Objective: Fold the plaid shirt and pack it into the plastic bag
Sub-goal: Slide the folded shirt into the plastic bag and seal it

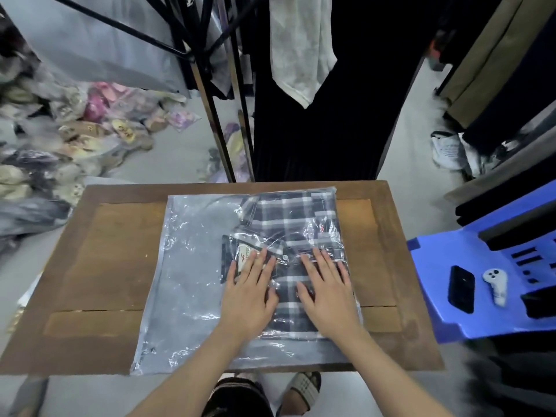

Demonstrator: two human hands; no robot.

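The folded plaid shirt (288, 218), dark with white checks, lies inside the clear plastic bag (192, 266) on the wooden table (105, 266). It fills the bag's right half; the left half is flat and shows grey. My left hand (249, 293) rests flat on the bag over the shirt's collar and label. My right hand (328, 290) lies flat beside it on the shirt's right side. Both hands have their fingers spread and hold nothing.
A blue plastic stool (469, 266) stands at the right with a black phone (460, 288) and a white controller (496, 284) on it. A black clothes rack (210, 85) with hanging garments stands behind the table. Bagged clothes (75, 130) are piled on the floor at the left.
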